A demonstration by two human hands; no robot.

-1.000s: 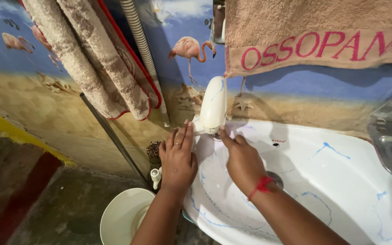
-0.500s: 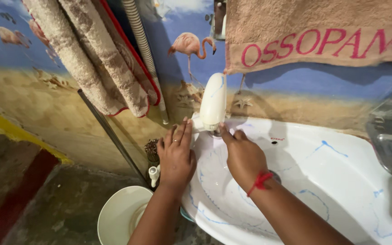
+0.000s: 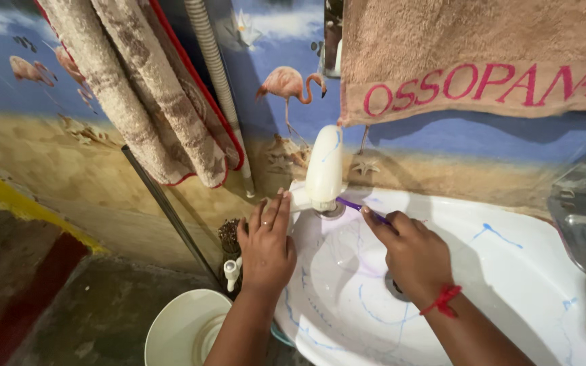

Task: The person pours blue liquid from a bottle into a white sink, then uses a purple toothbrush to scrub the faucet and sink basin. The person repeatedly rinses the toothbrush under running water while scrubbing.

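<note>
Left hand (image 3: 266,244) lies flat on the rim of the white sink (image 3: 510,271), fingers stretched out and gripping nothing, fingertips touching the side of the cream tap (image 3: 324,169). Right hand (image 3: 412,254) pinches a thin purple stick (image 3: 359,207), possibly a toothbrush, its far end poking at the base of the tap. Above hangs a pink towel (image 3: 476,54); a pale bucket (image 3: 184,329) sits on the floor below the left forearm
</note>
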